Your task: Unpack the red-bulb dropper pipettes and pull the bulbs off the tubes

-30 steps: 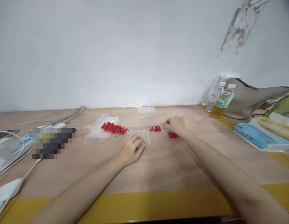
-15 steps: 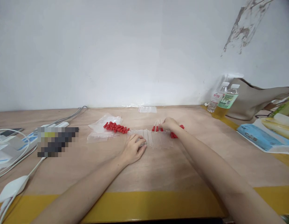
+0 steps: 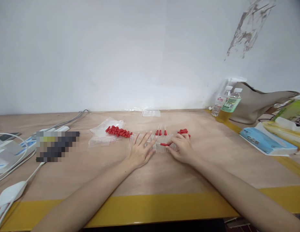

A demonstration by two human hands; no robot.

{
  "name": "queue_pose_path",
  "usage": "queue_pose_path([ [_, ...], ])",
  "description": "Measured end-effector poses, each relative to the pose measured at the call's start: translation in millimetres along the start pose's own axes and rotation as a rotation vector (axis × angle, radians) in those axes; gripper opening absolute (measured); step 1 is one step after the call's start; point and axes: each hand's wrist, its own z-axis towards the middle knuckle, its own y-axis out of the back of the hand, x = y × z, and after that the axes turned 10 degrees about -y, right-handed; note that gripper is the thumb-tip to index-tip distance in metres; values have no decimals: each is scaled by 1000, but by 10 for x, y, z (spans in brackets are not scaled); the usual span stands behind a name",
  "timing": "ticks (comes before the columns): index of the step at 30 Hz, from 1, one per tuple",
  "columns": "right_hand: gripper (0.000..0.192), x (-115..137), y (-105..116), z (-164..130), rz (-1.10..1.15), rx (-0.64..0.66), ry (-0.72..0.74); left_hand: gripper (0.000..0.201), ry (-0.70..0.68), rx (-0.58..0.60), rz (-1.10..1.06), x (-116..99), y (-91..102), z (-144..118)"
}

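Plywood bench point(image 3: 164, 175) across the lower frame, edged along the near side with a yellow strip point(image 3: 145, 211); plain white wall point(image 3: 116, 54) behind, scuffed and peeling at the upper right.

Nearest, two bare forearms reaching in from the bottom corners toward frame centre. Left hand point(image 3: 139, 150) flat, fingers spread, pressing on the left end of a row of clear glass tubes point(image 3: 153, 142). Right hand point(image 3: 182, 148) just beside it, fingertips pinched on a red rubber cap point(image 3: 164, 144), that cap lying with its long axis left to right, free end pointing at the left hand, over the right part of the row.

Row itself running left to right at centre frame, each tube lying with its long axis near to far. Just beyond, three capped tubes point(image 3: 161, 130) lying the same way, red ends toward the viewer, clear tips toward the wall. Small heap of loose red caps point(image 3: 184, 131) beyond the right hand; larger heap of red caps point(image 3: 118, 131) to the left, resting on a clear plastic bag point(image 3: 101, 137).

Far left: white cables and a power strip point(image 3: 9, 151). Far right: blue packet point(image 3: 263, 141), two drink bottles point(image 3: 227, 101) and a beige bag point(image 3: 258, 101) against the wall. Small clear bag point(image 3: 151, 113) at the bench's far edge, centre.
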Motion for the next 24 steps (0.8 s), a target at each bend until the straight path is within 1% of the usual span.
queue_pose_path([
  [2, 7, 23, -34, -47, 15, -6, 23, 37, -41, 29, 21, -11, 0, 13],
  [4, 7, 41, -56, -64, 27, -1, 35, 27, -60, 30, 37, -8, -10, 11],
  [6, 8, 58, -72, -67, 25, -5, 38, 21, -76, 25, 41, -1, -24, 5],
  [8, 12, 78, -97, -65, 3, -26, 46, 19, -87, 24, 40, 2, -36, 1],
  [11, 25, 104, -171, -56, -65, -70, 110, 19, -94, 30, 42, 3, -53, -5],
  [12, 25, 109, -201, -54, -89, -79, 141, 19, -99, 31, 43, 3, -58, -8],
  [14, 19, 115, -257, -52, -124, -82, 188, 21, -121, 37, 43, 5, -69, -20],
  [17, 18, 125, -291, -54, -147, -84, 197, 21, -151, 44, 58, 7, -75, -36],
  [20, 19, 149, -256, -51, -182, -78, 196, 18, -151, 49, 69, 3, -64, -40],
  [24, 21, 181, -187, -47, -222, -82, 230, 19, -151, 68, 69, -11, -41, -35],
])
